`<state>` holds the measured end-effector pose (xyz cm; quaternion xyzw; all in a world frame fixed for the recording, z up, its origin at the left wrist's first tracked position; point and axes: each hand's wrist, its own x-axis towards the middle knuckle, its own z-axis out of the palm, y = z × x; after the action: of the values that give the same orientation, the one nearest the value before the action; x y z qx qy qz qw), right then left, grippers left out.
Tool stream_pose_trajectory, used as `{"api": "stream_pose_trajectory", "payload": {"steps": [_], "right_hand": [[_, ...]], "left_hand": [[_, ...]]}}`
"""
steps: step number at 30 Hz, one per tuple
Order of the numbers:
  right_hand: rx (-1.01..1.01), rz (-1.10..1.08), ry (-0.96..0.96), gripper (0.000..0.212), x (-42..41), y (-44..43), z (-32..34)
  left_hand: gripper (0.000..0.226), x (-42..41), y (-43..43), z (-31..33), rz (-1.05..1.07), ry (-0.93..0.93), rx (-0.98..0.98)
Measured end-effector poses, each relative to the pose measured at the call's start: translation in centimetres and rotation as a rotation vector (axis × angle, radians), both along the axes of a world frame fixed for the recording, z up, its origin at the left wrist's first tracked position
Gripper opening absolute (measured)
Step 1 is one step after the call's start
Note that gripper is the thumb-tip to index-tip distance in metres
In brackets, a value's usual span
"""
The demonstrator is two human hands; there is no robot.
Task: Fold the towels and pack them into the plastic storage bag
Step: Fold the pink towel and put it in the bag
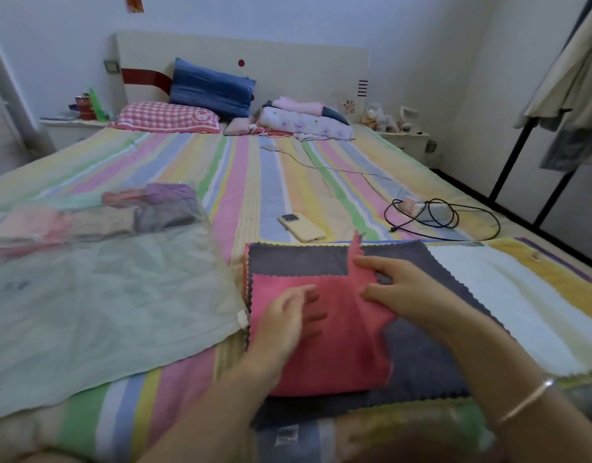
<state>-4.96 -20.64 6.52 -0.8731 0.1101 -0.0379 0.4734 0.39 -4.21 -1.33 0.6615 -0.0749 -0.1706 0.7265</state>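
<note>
Your left hand lies flat on the pink towel, fingers straight. Your right hand seems to pinch that towel's raised edge. The pink towel sits on a grey towel, just right of the plastic storage bag.

striped bedsheet over whole bed | yellow phone face down, mid-bed | power strip with looped black cable near right edge | blue pillow leaning on headboard | pink checked pillow at head edge, left | folded floral quilt at head edge, right
</note>
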Motion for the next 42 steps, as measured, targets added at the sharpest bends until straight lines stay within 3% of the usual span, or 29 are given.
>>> {"api": "stream_pose_trajectory", "payload": {"steps": [3,6,8,14,18,23,26,29,31,34,37,39,42], "right_hand": [[-0.160,0.174,0.018,0.053,2.1,6.0,-1.1],[-0.232,0.322,0.109,0.061,3.2,10.4,-4.1],[-0.224,0.356,0.048,0.053,2.9,11.6,-5.0],[-0.030,0.295,-0.052,0.046,0.4,10.2,-5.5],[-0.190,0.150,-0.246,0.041,-0.7,7.5,-6.2],[-0.421,0.134,-0.367,0.033,-2.5,4.8,-7.6],[-0.521,0.229,-0.415,0.025,-3.7,4.4,-8.6],[-0.690,0.300,-0.428,0.037,-4.9,3.7,-9.6],[-0.767,0.309,-0.411,0.048,-5.6,2.9,-10.1],[-0.785,0.317,-0.423,0.055,-6.1,2.0,-10.6],[-0.763,0.304,-0.471,0.058,-6.1,2.0,-11.1],[-0.775,0.287,-0.507,0.061,-5.7,2.2,-11.6],[-0.744,0.244,-0.540,0.060,-5.4,2.4,-12.3]], "left_hand": [[0.035,1.9,4.0,1.1,0.034,0.419,-0.138],[0.037,3.1,6.6,0.7,0.010,0.523,-0.109],[0.036,3.6,7.0,0.3,-0.019,0.531,-0.064],[0.039,3.9,5.8,0.0,0.013,0.347,0.153],[0.027,3.5,5.0,-1.1,0.097,0.043,0.321],[0.015,3.0,5.6,-1.6,0.170,-0.124,0.323],[0.021,3.4,5.8,-2.1,0.160,-0.073,0.300],[0.051,3.6,5.7,-2.8,0.172,-0.045,0.314],[0.057,2.6,5.8,-2.6,0.232,-0.217,0.422],[0.056,-0.1,5.7,-1.8,0.320,-0.763,0.677],[0.044,-3.3,4.7,-1.9,0.056,-1.210,0.742],[0.048,-4.3,4.5,-3.5,-0.132,-1.337,0.843],[0.060,-3.9,5.3,-5.5,-0.218,-1.314,0.997]]}}
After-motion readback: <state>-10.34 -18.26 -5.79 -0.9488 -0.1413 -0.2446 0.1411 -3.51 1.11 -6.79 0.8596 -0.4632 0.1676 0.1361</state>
